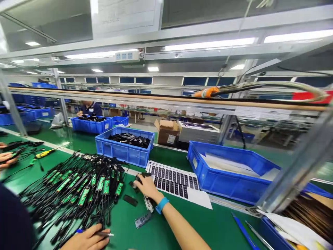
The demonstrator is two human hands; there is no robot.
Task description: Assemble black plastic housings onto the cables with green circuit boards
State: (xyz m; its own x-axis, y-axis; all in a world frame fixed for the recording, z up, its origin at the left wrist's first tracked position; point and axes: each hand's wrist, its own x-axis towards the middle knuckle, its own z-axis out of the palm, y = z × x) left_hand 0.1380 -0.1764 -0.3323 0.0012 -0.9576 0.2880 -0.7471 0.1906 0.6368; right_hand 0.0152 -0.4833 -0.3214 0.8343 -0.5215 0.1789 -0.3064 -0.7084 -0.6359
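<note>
Tool (104, 234), between left fingers (91, 229), tip (111, 235) protruding

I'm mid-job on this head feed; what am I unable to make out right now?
In the head view:
Right hand: its own fingers hide whether it grips the dark parts.
Left hand: wrist cut off by the bottom edge.
Pen-like tool: middle covered by the left hand's fingers.
Label sheet: print too small to read.
Co-worker's hand: cut off by the left edge.
</note>
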